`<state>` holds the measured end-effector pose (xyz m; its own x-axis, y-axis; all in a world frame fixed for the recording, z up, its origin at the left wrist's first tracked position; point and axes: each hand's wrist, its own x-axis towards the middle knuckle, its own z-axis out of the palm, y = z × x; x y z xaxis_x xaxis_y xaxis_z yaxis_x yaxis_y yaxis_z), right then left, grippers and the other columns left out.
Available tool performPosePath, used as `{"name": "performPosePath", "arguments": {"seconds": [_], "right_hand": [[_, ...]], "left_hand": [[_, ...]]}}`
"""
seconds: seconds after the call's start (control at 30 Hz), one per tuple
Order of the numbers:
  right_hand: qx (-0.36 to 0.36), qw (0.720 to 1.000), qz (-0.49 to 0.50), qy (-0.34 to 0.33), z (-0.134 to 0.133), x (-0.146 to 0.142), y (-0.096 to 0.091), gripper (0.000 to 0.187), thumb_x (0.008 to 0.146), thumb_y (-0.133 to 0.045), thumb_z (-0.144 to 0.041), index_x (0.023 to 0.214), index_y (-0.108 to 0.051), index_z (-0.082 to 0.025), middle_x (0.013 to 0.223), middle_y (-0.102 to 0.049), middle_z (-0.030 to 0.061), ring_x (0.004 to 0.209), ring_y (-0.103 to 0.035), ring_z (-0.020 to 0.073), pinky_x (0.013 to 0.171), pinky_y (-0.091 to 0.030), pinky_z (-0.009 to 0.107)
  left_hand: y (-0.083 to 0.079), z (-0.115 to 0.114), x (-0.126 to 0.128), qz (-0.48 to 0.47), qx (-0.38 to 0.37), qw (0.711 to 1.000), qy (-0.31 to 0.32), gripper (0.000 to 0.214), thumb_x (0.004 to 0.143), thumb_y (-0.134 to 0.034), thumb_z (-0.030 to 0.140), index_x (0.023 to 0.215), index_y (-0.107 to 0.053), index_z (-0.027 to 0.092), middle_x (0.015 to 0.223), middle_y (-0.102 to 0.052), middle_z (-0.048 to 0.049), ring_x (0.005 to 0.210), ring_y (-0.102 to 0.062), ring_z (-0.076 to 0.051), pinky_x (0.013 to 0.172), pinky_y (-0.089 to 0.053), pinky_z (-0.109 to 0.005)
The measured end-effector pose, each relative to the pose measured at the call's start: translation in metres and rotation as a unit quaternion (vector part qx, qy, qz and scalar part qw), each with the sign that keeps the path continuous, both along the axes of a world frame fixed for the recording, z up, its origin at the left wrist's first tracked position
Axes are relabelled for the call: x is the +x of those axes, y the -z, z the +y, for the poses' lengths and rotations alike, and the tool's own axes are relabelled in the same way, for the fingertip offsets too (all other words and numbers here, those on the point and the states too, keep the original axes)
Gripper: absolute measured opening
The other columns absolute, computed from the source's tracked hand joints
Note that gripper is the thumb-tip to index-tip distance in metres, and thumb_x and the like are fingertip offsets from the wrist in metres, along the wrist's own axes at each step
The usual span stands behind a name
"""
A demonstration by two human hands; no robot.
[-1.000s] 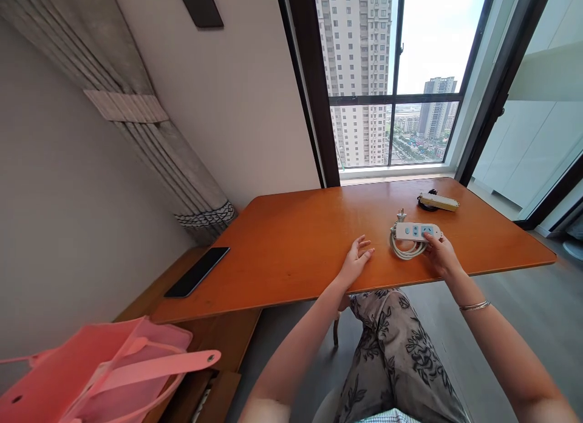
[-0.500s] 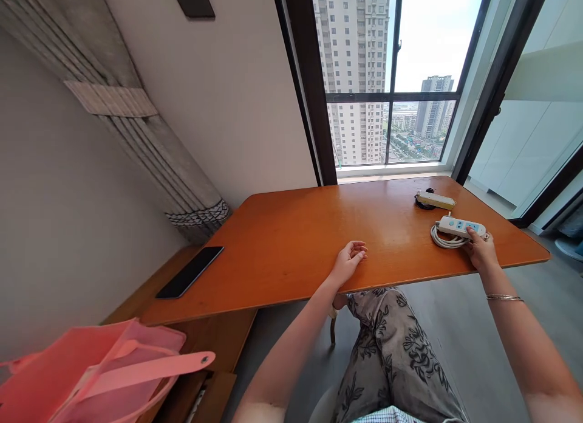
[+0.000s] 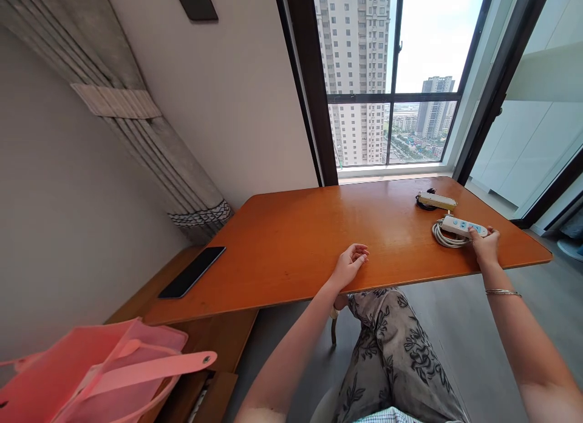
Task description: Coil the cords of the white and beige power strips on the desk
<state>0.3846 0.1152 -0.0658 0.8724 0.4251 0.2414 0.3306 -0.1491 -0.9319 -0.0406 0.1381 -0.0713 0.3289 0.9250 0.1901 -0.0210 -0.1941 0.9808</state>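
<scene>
My right hand (image 3: 486, 245) grips the near right end of a white power strip (image 3: 456, 226) with blue-marked sockets, thumb on one side and fingers on the other. The strip lies at the right of the brown table, and its white coiled cord (image 3: 444, 237) sits beside its left end. Behind it is a second, yellowed power strip (image 3: 437, 200) with a black cord (image 3: 425, 203). My left hand (image 3: 350, 264) rests at the table's front edge with loosely curled fingers, somewhat apart, and holds nothing.
The wooden table (image 3: 291, 247) runs across the view below a window (image 3: 389, 98). A black tablet-like slab (image 3: 192, 273) lies at its left end. A pink bag (image 3: 104, 374) stands at lower left. A grey curtain (image 3: 136, 125) hangs on the left.
My right hand has shifted its fingers around the right end of the white power strip, which has moved very slightly. The left hand stays where it was.
</scene>
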Motion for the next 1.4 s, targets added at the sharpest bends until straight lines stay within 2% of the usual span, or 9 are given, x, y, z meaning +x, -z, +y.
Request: {"name": "performPosePath", "arguments": {"seconds": [0.1,0.27,0.5,0.7,0.87,0.97,1.07,1.23,1.4], "right_hand": [[-0.064,0.994,-0.082,0.026,-0.008,0.006,0.003,0.058,0.066,-0.072,-0.049,0.111,-0.055,-0.018,0.123,-0.059,0.0174,0.124,-0.047,0.0381,0.11,-0.03,0.057],[-0.04,0.993,-0.106,-0.025,-0.011,-0.002,-0.001,0.062,0.069,-0.064,-0.054,0.115,-0.058,-0.013,0.125,-0.059,0.0197,0.122,-0.047,0.0378,0.108,-0.031,0.054],[0.0,0.972,-0.233,0.032,-0.018,-0.063,-0.023,0.046,0.081,-0.055,-0.044,0.119,-0.061,-0.018,0.142,-0.047,0.0185,0.138,-0.032,0.0374,0.111,-0.02,0.059],[0.024,0.909,-0.362,-0.208,-0.009,-0.146,-0.035,0.04,0.089,-0.046,-0.04,0.119,-0.062,-0.019,0.135,-0.054,0.0166,0.136,-0.039,0.0327,0.113,-0.027,0.052],[-0.125,0.807,-0.411,-0.406,0.0,-0.205,-0.024,0.049,0.095,-0.045,-0.047,0.135,-0.059,-0.023,0.151,-0.049,0.0126,0.147,-0.031,0.0321,0.119,-0.017,0.053],[-0.243,0.76,-0.409,-0.443,0.001,-0.22,-0.015,0.065,0.097,-0.038,-0.057,0.15,-0.046,-0.019,0.162,-0.033,0.0146,0.152,-0.021,0.0335,0.121,-0.012,0.056],[-0.296,0.734,-0.401,-0.461,-0.001,-0.223,-0.012,0.071,0.099,-0.029,-0.061,0.154,-0.039,-0.018,0.163,-0.029,0.0161,0.153,-0.019,0.033,0.121,-0.013,0.055],[-0.303,0.73,-0.4,-0.464,-0.002,-0.222,-0.015,0.072,0.098,-0.03,-0.062,0.156,-0.037,-0.019,0.164,-0.025,0.0152,0.154,-0.017,0.0321,0.122,-0.011,0.054],[-0.304,0.73,-0.398,-0.464,-0.003,-0.222,-0.015,0.073,0.097,-0.033,-0.063,0.155,-0.038,-0.019,0.164,-0.027,0.015,0.154,-0.018,0.0314,0.122,-0.011,0.052]], "left_hand": [[0.001,0.0,0.0,0.01,0.006,1.0,0.003,0.031,0.077,-0.069,0.036,0.101,-0.062,0.018,0.096,-0.069,-0.006,0.081,-0.066,-0.016,0.083,-0.054,-0.034],[0.002,0.0,0.0,0.019,0.015,1.0,0.005,0.03,0.077,-0.069,0.036,0.1,-0.063,0.018,0.097,-0.07,-0.0061,0.081,-0.066,-0.016,0.083,-0.054,-0.034],[-0.001,-0.002,0.001,0.035,0.024,0.999,-0.002,0.027,0.077,-0.07,0.037,0.096,-0.065,0.018,0.095,-0.072,-0.0065,0.08,-0.065,-0.016,0.08,-0.052,-0.032],[-0.002,-0.006,0.001,0.048,0.032,0.998,-0.011,0.028,0.077,-0.071,0.038,0.096,-0.066,0.019,0.094,-0.072,-0.0064,0.082,-0.065,-0.017,0.079,-0.052,-0.032],[-0.003,-0.01,0.002,0.077,0.05,0.996,-0.019,0.024,0.08,-0.067,0.037,0.096,-0.065,0.02,0.095,-0.072,-0.0064,0.086,-0.066,-0.019,0.081,-0.054,-0.035],[-0.004,-0.011,0.001,0.134,0.114,0.983,-0.058,0.019,0.082,-0.062,0.03,0.097,-0.066,0.02,0.105,-0.07,-0.0094,0.099,-0.066,-0.023,0.094,-0.052,-0.041],[-0.003,-0.013,0.002,0.224,0.18,0.951,-0.116,0.023,0.082,-0.062,0.025,0.104,-0.066,0.02,0.13,-0.063,-0.0142,0.127,-0.054,-0.03,0.114,-0.036,-0.051],[0.002,-0.014,0.008,0.363,0.191,0.906,-0.106,0.041,0.086,-0.063,0.038,0.124,-0.061,0.022,0.149,-0.051,-0.0162,0.148,-0.032,-0.036,0.122,-0.001,-0.063],[0.007,-0.014,0.01,0.359,0.179,0.912,-0.086,0.046,0.089,-0.058,0.05,0.126,-0.062,0.023,0.151,-0.049,-0.0174,0.146,-0.034,-0.037,0.122,0.002,-0.062]]}}
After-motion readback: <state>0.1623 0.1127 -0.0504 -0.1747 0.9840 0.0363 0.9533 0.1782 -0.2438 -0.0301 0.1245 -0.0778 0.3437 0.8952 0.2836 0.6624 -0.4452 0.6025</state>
